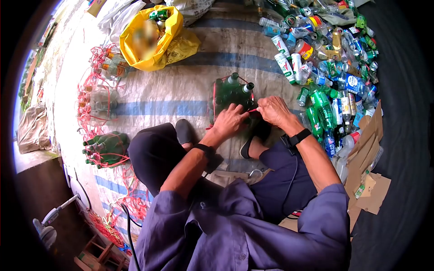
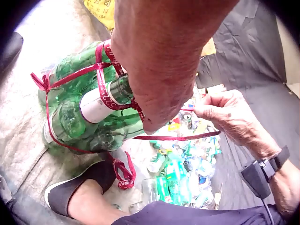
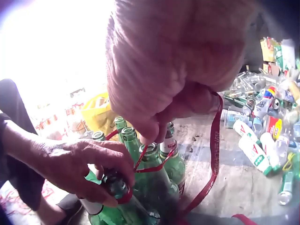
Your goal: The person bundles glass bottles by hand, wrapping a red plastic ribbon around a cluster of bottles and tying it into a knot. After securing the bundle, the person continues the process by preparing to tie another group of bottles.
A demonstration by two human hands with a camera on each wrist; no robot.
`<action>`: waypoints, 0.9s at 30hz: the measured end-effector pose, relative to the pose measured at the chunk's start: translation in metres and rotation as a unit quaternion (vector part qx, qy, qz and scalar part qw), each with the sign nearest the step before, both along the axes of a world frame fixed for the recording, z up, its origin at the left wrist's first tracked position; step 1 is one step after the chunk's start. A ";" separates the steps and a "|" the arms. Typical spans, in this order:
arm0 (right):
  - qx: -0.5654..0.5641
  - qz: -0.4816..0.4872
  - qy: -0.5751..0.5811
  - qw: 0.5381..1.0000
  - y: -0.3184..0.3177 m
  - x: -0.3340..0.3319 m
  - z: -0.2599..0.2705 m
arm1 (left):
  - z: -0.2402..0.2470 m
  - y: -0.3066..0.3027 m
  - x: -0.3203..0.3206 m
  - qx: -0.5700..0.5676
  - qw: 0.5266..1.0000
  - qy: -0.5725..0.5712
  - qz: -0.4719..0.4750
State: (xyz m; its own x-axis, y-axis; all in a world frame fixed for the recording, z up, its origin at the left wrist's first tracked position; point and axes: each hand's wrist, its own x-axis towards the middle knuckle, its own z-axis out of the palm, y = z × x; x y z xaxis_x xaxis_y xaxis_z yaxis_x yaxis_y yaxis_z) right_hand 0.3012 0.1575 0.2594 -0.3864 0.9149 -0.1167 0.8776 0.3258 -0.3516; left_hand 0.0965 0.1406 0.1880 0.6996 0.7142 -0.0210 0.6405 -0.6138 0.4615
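Our right hand [image 1: 275, 110] pinches a thin red plastic ribbon [image 3: 214, 150] between thumb and fingertips, while our left hand [image 1: 229, 119] has its thumb and fingers curled round the neck of one bottle in the bundle of upright green glass bottles [image 1: 231, 94]. The bundle stands near the middle of the striped woven sheet [image 1: 181, 88], well in from its left edge, where another bundle of green bottles [image 1: 110, 147] lies. We judge this to be the binding step, with ribbon already round the necks; the next move calls for even tension on the ribbon while the bottles are kept close together. Both forearms reach forward from bent elbows; the left hand sits low over the necks, the right just beside it, palm down, with ribbon trailing from it.
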 end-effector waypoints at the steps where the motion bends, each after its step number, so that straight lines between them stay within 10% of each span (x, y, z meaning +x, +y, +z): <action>1: 0.004 0.033 -0.011 0.999 0.004 0.000 0.000 | -0.001 0.000 0.001 0.004 1.000 -0.001 -0.003; 9: 0.073 0.101 -0.037 0.992 0.036 -0.016 -0.026 | 0.002 -0.001 0.001 -0.002 1.000 0.002 -0.004; 27: -0.022 -0.171 0.016 0.985 0.038 0.015 -0.094 | 0.009 0.006 0.005 -0.047 0.999 -0.015 0.002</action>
State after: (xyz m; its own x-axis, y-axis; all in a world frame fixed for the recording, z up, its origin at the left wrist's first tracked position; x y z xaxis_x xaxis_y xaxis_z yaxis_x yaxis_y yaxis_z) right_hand 0.3162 0.1953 0.1649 -0.0602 0.9866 -0.1516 0.9220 -0.0032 -0.3871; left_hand 0.1013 0.1469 0.1972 0.6983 0.7126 -0.0679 0.6279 -0.5643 0.5359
